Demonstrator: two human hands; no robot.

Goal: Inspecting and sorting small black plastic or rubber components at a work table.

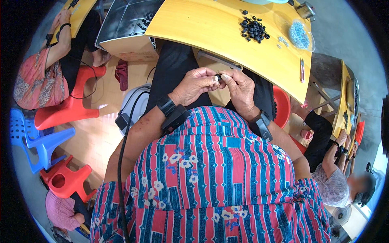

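Observation:
Both my hands meet over my lap, just short of the yellow table's front edge. Between them is a small black part (219,77), mostly covered by fingertips; its exact kind cannot be made out. My left hand (196,85) pinches it between thumb and forefinger. From the other side, my right hand (240,88) closes thumb and fingers on the same part. On the table (194,24) lies a pile of small black parts (254,30). To its right are a few small clear pieces (283,41) and a clear dish of light-blue pieces (299,35).
Red-handled thread snips (302,70) lie near the table's right edge, and a metal cup (306,11) stands behind. At left is a lined box (125,24) with black parts inside. A red basin (281,107) sits below the table. Other people sit left and right; a cable runs along my left arm.

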